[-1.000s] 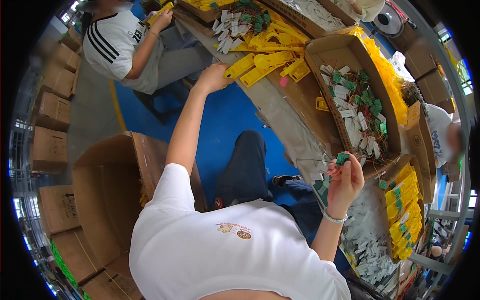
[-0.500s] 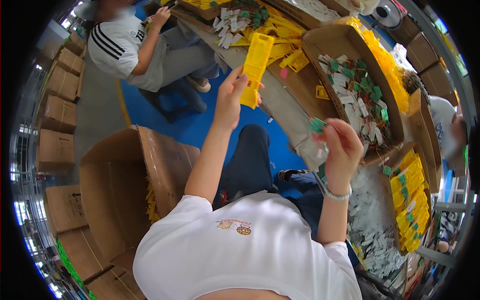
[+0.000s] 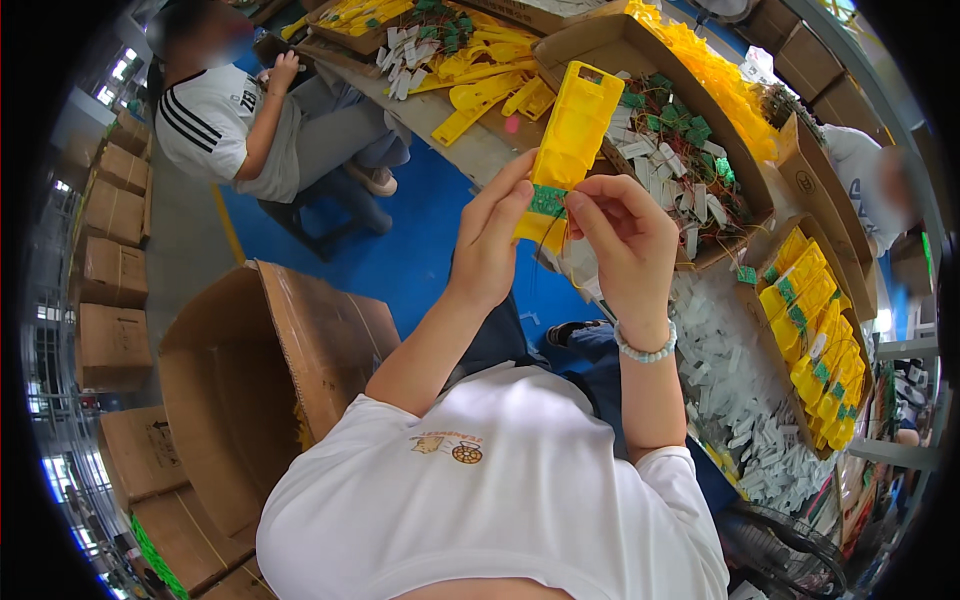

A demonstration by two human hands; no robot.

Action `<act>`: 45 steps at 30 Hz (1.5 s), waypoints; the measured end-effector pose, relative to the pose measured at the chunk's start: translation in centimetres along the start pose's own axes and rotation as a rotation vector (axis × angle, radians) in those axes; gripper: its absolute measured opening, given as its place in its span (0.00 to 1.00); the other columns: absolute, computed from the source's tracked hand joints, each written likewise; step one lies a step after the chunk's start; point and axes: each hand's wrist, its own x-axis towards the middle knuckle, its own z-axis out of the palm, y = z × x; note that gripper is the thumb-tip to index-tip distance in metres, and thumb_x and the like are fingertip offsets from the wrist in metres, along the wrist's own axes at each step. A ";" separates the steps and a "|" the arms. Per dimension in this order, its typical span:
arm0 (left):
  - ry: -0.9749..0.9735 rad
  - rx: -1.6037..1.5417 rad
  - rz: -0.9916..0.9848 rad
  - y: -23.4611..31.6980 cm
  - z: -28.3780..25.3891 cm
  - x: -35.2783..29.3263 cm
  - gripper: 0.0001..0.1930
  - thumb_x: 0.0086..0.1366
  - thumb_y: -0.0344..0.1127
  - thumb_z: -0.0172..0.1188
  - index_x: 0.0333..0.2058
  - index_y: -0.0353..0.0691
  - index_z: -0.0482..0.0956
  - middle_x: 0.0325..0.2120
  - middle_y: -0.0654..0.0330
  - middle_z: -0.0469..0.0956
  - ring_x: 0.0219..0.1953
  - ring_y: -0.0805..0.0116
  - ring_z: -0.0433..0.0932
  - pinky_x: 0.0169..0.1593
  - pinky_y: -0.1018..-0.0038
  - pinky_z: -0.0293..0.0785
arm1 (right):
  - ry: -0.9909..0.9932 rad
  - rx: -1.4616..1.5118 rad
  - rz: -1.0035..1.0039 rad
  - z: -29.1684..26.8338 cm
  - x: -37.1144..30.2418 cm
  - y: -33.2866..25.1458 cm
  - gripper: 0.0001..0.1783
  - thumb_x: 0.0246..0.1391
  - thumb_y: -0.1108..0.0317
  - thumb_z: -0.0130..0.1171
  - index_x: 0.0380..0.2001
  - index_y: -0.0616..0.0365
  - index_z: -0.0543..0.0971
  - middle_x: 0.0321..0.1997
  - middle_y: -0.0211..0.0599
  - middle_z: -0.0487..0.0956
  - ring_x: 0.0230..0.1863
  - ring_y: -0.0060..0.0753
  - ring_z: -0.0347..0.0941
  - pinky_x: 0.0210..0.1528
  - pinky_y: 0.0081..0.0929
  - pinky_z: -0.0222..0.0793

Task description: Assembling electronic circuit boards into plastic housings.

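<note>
My left hand [image 3: 490, 240] grips the lower left edge of a long yellow plastic housing [image 3: 575, 115], held up at a tilt with its hollow side showing. A small green circuit board [image 3: 548, 200] lies across the lower part of the housing. My right hand [image 3: 635, 240], with a beaded bracelet on its wrist, pinches the board's right end between thumb and fingertips. Thin dark wires [image 3: 541, 246] hang below the board. How far the board is seated in the housing cannot be made out.
Ahead on the right, a cardboard box [image 3: 600, 42] holds green boards and white parts. Right of me are a heap of white pieces [image 3: 735, 370] and a tray of yellow housings [image 3: 815, 350]. A large open carton [image 3: 225, 300] stands left. Seated co-worker [image 3: 225, 130] far left; another person [image 3: 862, 195] right.
My right hand has brought the green board leftward and up onto the yellow housing. The housing has shifted right, closer to that hand. My view has turned slightly.
</note>
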 end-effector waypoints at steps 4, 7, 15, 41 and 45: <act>0.000 0.088 0.036 -0.1 0.8 -0.6 0.21 0.71 0.33 0.43 0.59 0.28 0.63 0.50 0.54 0.73 0.51 0.70 0.73 0.55 0.76 0.67 | 0.026 0.015 -0.014 -0.7 -0.6 -0.6 0.07 0.53 0.78 0.60 0.36 0.68 0.77 0.32 0.33 0.79 0.31 0.17 0.75 0.35 0.15 0.72; -0.021 0.066 0.061 -0.2 1.5 -0.7 0.21 0.71 0.32 0.43 0.58 0.27 0.64 0.50 0.54 0.74 0.51 0.71 0.73 0.54 0.76 0.67 | 0.071 -0.035 -0.065 -1.2 -0.9 -0.8 0.07 0.52 0.78 0.61 0.35 0.68 0.77 0.32 0.33 0.79 0.30 0.16 0.75 0.36 0.15 0.71; 0.002 0.134 0.103 -0.2 2.7 -1.2 0.20 0.70 0.30 0.40 0.56 0.24 0.64 0.48 0.47 0.75 0.50 0.60 0.76 0.55 0.68 0.71 | 0.050 0.075 -0.033 -2.1 -1.6 -1.6 0.09 0.51 0.77 0.63 0.35 0.68 0.78 0.32 0.32 0.79 0.31 0.16 0.75 0.36 0.15 0.72; -0.036 0.186 0.250 -0.2 5.7 -2.2 0.17 0.70 0.30 0.42 0.52 0.27 0.70 0.41 0.57 0.78 0.40 0.76 0.77 0.43 0.80 0.72 | 0.075 0.332 -0.034 -4.5 -3.3 -1.5 0.14 0.49 0.81 0.63 0.40 0.68 0.76 0.40 0.36 0.79 0.39 0.23 0.76 0.39 0.18 0.74; -0.046 0.197 0.211 -0.7 5.9 -2.4 0.17 0.70 0.30 0.43 0.53 0.27 0.70 0.41 0.57 0.78 0.40 0.76 0.77 0.43 0.80 0.72 | 0.140 0.290 -0.016 -4.9 -4.1 -1.8 0.14 0.48 0.81 0.64 0.40 0.68 0.76 0.38 0.36 0.80 0.37 0.23 0.77 0.39 0.18 0.74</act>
